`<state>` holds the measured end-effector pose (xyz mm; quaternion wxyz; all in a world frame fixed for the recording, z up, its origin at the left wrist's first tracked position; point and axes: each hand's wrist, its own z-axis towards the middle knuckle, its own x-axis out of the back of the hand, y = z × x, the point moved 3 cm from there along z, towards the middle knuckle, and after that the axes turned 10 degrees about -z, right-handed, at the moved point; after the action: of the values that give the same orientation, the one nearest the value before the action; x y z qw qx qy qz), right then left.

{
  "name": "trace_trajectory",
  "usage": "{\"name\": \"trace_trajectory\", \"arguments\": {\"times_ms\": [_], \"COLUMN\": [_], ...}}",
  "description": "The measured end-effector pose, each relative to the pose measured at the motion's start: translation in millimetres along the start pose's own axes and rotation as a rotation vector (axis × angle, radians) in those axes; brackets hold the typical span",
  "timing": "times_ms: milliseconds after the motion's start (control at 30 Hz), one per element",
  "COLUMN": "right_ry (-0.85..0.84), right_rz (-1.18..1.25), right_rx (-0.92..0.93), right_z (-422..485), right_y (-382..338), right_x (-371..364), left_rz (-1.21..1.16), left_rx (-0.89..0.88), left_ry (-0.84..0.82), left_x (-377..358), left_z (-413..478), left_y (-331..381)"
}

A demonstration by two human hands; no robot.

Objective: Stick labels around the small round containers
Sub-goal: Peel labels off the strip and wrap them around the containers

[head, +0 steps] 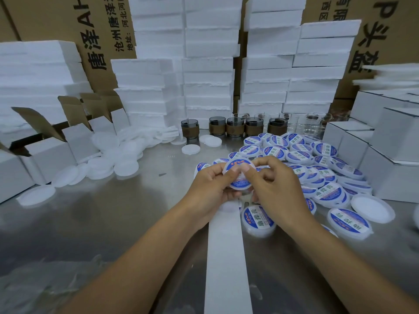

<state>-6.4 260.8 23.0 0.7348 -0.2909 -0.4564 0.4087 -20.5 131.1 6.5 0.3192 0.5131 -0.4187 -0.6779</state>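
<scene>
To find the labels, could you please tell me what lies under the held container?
A white paper strip lies on the steel table below the container; the left hand and right hand hide its far end.

Single head-worn view, forward and down, close over the steel table (95, 223).

A packing workshop: stacked foam blocks (210, 64), printed cartons (68, 30), and labelled containers (294, 155) heaped on a steel table (113, 223).
</scene>
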Motion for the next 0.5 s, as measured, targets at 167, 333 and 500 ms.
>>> {"name": "trace_trajectory", "arguments": {"times_ms": [167,333,500], "right_ry": [-0.031,0.032,0.054], "right_rz": [-0.042,0.086,0.063], "right_rx": [0.035,-0.005,-0.017], "right_z": [1.5,1.8,1.9], "right_y": [0.0,0.2,1.3], "right_x": [-3.9,1.8,2.0], "left_rz": [-0.082,-0.021,0.031], "left_rx": [-0.029,-0.054,-0.050], "left_ry": [0.024,-0.054,-0.020], "left_x": [-1.2,-3.0,-1.8], "left_z": [0.6,0.3,0.8], "left_y": [1.0,-1.7,-1.5]}}
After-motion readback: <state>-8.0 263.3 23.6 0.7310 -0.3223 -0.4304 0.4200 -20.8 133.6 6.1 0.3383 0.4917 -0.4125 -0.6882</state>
